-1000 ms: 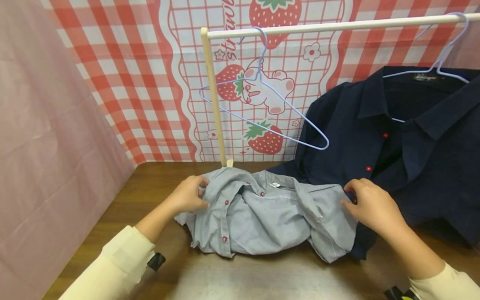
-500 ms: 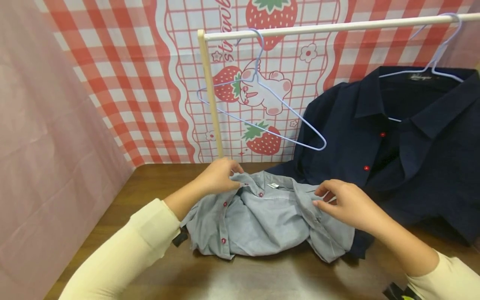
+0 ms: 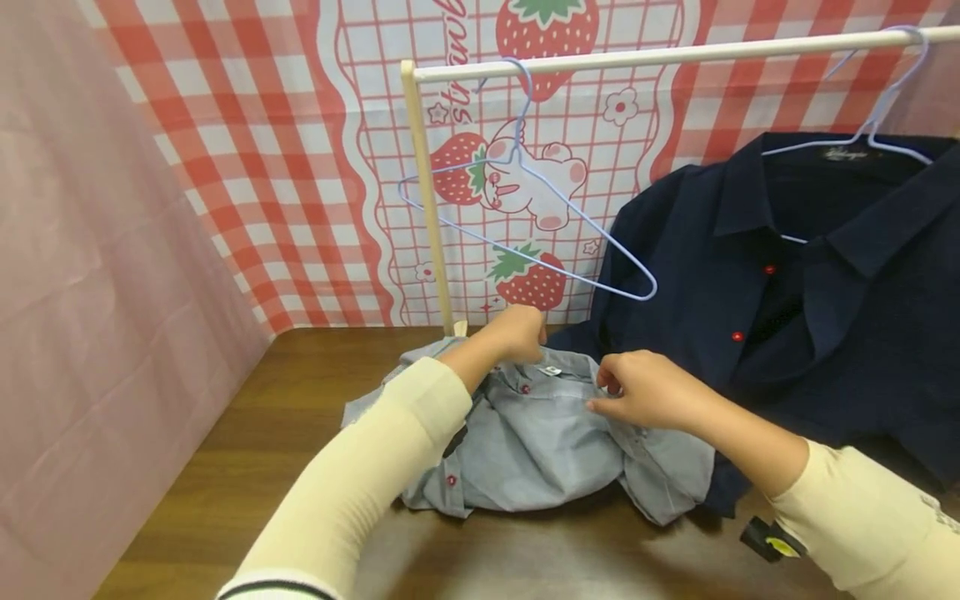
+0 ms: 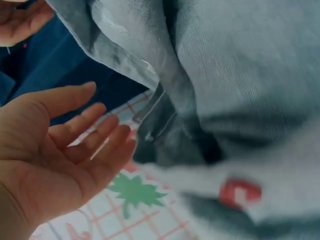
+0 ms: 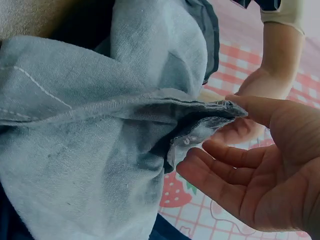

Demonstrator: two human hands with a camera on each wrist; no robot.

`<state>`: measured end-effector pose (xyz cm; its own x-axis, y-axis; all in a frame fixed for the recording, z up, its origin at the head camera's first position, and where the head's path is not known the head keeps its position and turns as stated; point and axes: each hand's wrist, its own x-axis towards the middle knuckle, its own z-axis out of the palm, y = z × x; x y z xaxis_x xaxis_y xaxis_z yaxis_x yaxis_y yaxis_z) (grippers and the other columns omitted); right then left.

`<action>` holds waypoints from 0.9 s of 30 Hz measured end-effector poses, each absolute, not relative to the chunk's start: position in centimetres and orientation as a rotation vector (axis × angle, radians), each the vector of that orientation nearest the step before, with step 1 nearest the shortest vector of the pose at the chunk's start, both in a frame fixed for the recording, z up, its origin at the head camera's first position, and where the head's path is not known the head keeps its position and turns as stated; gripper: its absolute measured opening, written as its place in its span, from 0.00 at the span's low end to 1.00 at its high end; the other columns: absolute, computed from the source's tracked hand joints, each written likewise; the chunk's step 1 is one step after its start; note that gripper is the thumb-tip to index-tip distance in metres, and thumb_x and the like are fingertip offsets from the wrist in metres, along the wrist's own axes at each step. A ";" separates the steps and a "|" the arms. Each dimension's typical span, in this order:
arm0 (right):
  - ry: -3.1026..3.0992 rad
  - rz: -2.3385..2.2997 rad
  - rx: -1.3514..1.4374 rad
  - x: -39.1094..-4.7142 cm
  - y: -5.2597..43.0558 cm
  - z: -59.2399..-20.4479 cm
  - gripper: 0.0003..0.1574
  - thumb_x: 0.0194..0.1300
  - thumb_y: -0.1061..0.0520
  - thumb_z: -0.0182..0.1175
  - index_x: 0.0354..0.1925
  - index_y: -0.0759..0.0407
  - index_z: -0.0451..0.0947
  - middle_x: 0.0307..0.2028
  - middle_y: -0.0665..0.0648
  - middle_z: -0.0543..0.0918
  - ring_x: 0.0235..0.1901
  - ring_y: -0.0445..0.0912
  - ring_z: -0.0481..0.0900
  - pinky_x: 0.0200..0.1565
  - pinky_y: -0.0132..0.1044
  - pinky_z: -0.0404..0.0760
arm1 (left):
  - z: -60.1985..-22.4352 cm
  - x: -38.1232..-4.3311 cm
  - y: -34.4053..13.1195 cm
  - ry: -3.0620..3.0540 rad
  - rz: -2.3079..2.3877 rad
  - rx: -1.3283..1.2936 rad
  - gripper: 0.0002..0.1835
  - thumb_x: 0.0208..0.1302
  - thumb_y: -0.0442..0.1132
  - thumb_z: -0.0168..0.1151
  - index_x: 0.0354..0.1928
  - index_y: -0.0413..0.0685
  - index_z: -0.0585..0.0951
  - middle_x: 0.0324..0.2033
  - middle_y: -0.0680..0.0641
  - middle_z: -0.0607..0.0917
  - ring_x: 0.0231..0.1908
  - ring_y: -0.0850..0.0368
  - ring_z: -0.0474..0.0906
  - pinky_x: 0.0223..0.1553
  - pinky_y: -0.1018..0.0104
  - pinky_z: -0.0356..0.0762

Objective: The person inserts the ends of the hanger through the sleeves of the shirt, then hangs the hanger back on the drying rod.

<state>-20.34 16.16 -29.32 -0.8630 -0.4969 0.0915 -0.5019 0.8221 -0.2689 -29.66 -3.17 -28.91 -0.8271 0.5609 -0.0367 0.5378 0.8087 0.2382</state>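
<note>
A crumpled grey shirt [image 3: 547, 450] with red buttons lies on the table, its collar toward the back and a white label inside. My left hand [image 3: 517, 333] is over the left part of the collar; in the left wrist view that hand [image 4: 65, 145] has its thumb and fingers spread beside the cloth. My right hand [image 3: 648, 387] is at the collar's right side. In the right wrist view, the right thumb meets the collar edge [image 5: 227, 107], and the fingers [image 5: 215, 175] lie below it, apart from the thumb.
A light-blue hanger [image 3: 592, 221] hangs bare on a white rail [image 3: 637, 57] behind the shirt. Farther right, a navy shirt [image 3: 675, 250] hangs on another hanger and reaches down to the wooden table [image 3: 247, 450]. A wooden post [image 3: 429, 200] holds the rail's left end.
My left hand has moved right from the shirt's left edge to the collar. My right hand has come left from the shirt's right edge. The shirt's left part has shifted slightly.
</note>
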 end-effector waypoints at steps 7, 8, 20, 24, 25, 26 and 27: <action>-3.032 0.353 0.799 -20.7 16.0 -29.3 0.21 0.50 0.49 0.74 0.31 0.61 0.77 0.23 0.49 0.74 0.23 0.42 0.71 0.29 0.39 0.74 | -30.7 -30.8 -1.8 2.900 0.361 0.691 0.11 0.54 0.36 0.68 0.40 0.42 0.83 0.39 0.48 0.85 0.39 0.54 0.80 0.41 0.64 0.78; -3.033 0.342 0.797 -20.8 16.1 -29.3 0.21 0.48 0.50 0.75 0.31 0.60 0.77 0.22 0.48 0.73 0.23 0.42 0.71 0.28 0.39 0.74 | -31.0 -30.8 -1.7 2.907 0.326 0.660 0.12 0.54 0.38 0.69 0.41 0.42 0.83 0.39 0.48 0.84 0.39 0.54 0.79 0.41 0.63 0.78; -3.047 0.346 0.787 -21.4 17.5 -29.1 0.12 0.42 0.68 0.65 0.30 0.64 0.79 0.24 0.50 0.75 0.24 0.45 0.71 0.31 0.42 0.76 | -33.0 -30.4 -2.0 2.898 0.051 0.453 0.12 0.47 0.40 0.74 0.35 0.48 0.83 0.39 0.49 0.83 0.33 0.54 0.76 0.32 0.62 0.78; -3.019 0.333 0.748 -21.6 18.2 -28.5 0.09 0.42 0.69 0.63 0.28 0.62 0.79 0.23 0.50 0.74 0.24 0.45 0.70 0.29 0.42 0.73 | -33.2 -30.4 -2.4 2.896 0.057 0.438 0.09 0.46 0.37 0.72 0.31 0.49 0.82 0.36 0.49 0.81 0.30 0.54 0.74 0.25 0.64 0.75; -3.011 0.329 0.734 -21.7 18.5 -28.3 0.09 0.43 0.69 0.63 0.27 0.62 0.78 0.23 0.50 0.73 0.24 0.46 0.70 0.29 0.42 0.73 | -33.2 -30.4 -2.6 2.890 0.061 0.442 0.09 0.46 0.36 0.71 0.31 0.48 0.82 0.35 0.48 0.81 0.30 0.54 0.73 0.24 0.64 0.74; -3.002 0.330 0.720 -21.8 18.7 -28.1 0.08 0.43 0.69 0.64 0.27 0.61 0.78 0.22 0.50 0.73 0.23 0.46 0.69 0.28 0.42 0.72 | -33.2 -30.5 -2.8 2.881 0.071 0.441 0.09 0.47 0.36 0.70 0.32 0.48 0.82 0.36 0.48 0.81 0.29 0.53 0.73 0.24 0.64 0.73; -2.992 0.331 0.707 -21.9 19.0 -27.9 0.08 0.44 0.69 0.64 0.26 0.61 0.78 0.22 0.50 0.73 0.23 0.46 0.69 0.27 0.42 0.71 | -33.1 -30.6 -3.1 2.872 0.084 0.438 0.09 0.48 0.35 0.68 0.34 0.47 0.82 0.36 0.47 0.81 0.29 0.53 0.73 0.24 0.64 0.73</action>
